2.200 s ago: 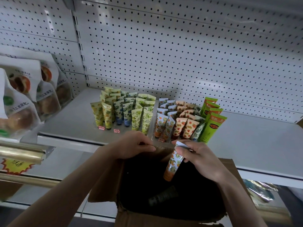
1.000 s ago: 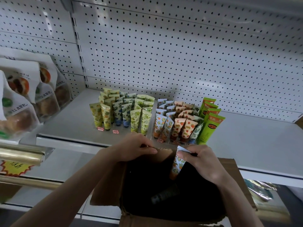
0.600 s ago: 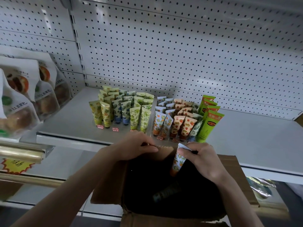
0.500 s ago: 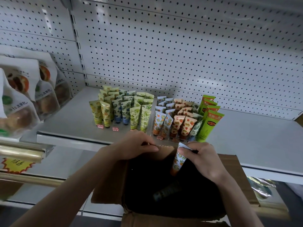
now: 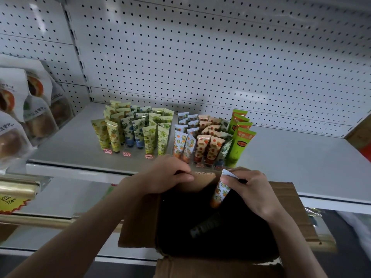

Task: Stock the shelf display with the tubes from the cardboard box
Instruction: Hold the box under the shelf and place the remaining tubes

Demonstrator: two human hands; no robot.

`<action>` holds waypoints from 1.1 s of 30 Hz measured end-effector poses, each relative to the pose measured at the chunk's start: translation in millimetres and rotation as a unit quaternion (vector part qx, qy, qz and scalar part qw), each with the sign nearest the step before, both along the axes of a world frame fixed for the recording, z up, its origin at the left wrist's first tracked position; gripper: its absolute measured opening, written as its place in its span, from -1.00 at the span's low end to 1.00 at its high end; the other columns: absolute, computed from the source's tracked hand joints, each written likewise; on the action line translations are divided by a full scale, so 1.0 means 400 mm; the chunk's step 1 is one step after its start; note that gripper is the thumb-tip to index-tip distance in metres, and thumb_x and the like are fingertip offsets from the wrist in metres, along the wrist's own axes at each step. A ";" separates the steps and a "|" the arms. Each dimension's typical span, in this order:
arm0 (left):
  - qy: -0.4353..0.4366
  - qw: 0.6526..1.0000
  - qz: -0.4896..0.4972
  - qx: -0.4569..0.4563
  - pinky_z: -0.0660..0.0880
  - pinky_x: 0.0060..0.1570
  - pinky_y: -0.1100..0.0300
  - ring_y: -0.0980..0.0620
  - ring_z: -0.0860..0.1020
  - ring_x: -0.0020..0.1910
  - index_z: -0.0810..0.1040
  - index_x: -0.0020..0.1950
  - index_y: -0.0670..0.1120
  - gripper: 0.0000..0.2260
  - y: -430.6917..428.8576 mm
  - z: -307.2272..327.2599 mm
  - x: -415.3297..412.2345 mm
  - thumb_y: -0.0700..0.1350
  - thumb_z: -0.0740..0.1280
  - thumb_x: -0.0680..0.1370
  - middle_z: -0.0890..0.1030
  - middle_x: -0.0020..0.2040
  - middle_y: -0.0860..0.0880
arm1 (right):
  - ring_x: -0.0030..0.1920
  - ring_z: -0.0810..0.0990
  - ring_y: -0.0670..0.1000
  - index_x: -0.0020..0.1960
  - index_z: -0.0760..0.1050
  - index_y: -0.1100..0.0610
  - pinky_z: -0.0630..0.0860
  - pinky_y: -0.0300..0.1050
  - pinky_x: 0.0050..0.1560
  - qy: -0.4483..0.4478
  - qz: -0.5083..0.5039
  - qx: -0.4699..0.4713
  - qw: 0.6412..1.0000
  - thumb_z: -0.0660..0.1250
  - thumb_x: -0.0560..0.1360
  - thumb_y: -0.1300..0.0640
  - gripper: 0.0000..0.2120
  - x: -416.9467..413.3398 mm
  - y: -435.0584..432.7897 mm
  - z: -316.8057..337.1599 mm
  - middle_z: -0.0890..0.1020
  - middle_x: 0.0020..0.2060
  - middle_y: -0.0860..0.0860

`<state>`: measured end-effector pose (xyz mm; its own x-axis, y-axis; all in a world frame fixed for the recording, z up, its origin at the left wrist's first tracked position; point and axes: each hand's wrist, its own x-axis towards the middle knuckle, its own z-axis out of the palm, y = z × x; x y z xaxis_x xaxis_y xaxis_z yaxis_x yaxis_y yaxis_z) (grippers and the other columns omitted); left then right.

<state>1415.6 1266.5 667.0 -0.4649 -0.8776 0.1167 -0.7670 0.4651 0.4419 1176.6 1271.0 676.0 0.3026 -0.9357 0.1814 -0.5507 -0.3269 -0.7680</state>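
Note:
An open cardboard box [image 5: 289, 199] sits in front of me, dark inside. My left hand [image 5: 166, 175] grips the box's far flap at its top edge. My right hand [image 5: 251, 189] holds a white tube with an orange fruit print [image 5: 219, 194] by its crimped end, cap down over the box opening. Another dark tube [image 5: 206, 225] lies inside the box. On the grey shelf [image 5: 291, 157] stand rows of tubes: yellow, blue and green ones [image 5: 132, 129] on the left, orange-print ones [image 5: 198, 139] in the middle, tall bright green ones [image 5: 240, 137] at the right.
Bagged pastries [image 5: 26, 109] hang at the left, over a gold rail [image 5: 18, 189] with a yellow price tag [image 5: 10, 203]. A white pegboard wall [image 5: 200, 57] backs the shelf. Small red price labels [image 5: 126, 153] sit along the shelf front.
My right hand has lowered the orange-print tube a little into the box opening since the earliest frame. My left hand has stayed on the flap. Little differs over the last half second.

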 end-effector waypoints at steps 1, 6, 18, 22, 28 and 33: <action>-0.002 1.000 -0.003 -0.001 0.35 -0.19 0.19 0.13 0.44 -0.30 0.56 -0.22 -0.12 -0.63 -0.003 0.003 -0.023 0.13 0.16 0.52 0.56 -0.29 -0.01 | -0.21 0.58 -0.01 -0.27 0.62 0.21 0.41 -0.19 -0.21 0.002 -0.002 0.006 1.000 0.39 0.47 0.14 -0.82 -0.022 0.002 0.007 0.64 -0.22 0.06; 0.003 1.000 -0.004 0.003 0.41 -0.10 0.10 0.08 0.51 -0.18 0.59 -0.14 -0.10 -0.63 -0.003 0.013 -0.162 0.15 0.16 0.50 0.61 -0.18 -0.01 | -0.21 0.56 0.14 -0.27 0.56 0.30 0.41 0.01 -0.15 0.027 -0.001 -0.007 1.000 0.38 0.48 0.15 -0.76 -0.160 -0.004 0.029 0.60 -0.27 0.12; 0.106 0.993 0.043 -0.041 0.43 0.02 0.14 0.07 0.54 -0.07 0.63 0.00 -0.11 -0.78 0.040 0.073 -0.390 0.00 0.30 0.54 0.65 -0.06 -0.01 | -0.32 0.48 -0.08 -0.24 0.60 0.27 0.33 -0.27 -0.25 0.015 0.007 -0.012 1.000 0.38 0.48 0.16 -0.80 -0.383 -0.034 0.101 0.60 -0.29 0.11; 0.135 0.985 0.073 -0.082 0.42 -0.05 0.17 0.10 0.55 -0.14 0.64 -0.08 -0.11 -0.81 0.046 0.108 -0.422 -0.02 0.32 0.52 0.66 -0.15 0.00 | -0.41 0.38 -0.15 -0.25 0.59 0.30 0.27 -0.31 -0.34 0.003 0.024 -0.040 0.999 0.37 0.48 0.17 -0.79 -0.408 -0.047 0.157 0.53 -0.35 0.15; 0.117 0.973 0.155 -0.123 0.42 0.02 0.05 -0.05 0.55 -0.04 0.61 -0.09 -0.05 -0.83 0.025 0.143 -0.478 -0.02 0.27 0.55 0.65 -0.11 -0.01 | -0.44 0.39 -0.21 -0.28 0.57 0.16 0.28 -0.39 -0.37 0.007 0.039 -0.057 0.998 0.35 0.50 0.20 -0.82 -0.422 -0.106 0.212 0.51 -0.46 -0.09; 0.133 0.962 0.204 -0.123 0.46 -0.09 -0.01 -0.09 0.53 -0.13 0.58 -0.12 -0.12 -0.80 -0.002 0.153 -0.502 -0.05 0.24 0.56 0.62 -0.18 -0.07 | -0.21 0.52 -0.11 -0.20 0.61 0.10 0.35 -0.41 -0.21 -0.007 0.047 -0.056 0.997 0.35 0.50 0.17 -0.88 -0.419 -0.168 0.226 0.65 -0.23 -0.01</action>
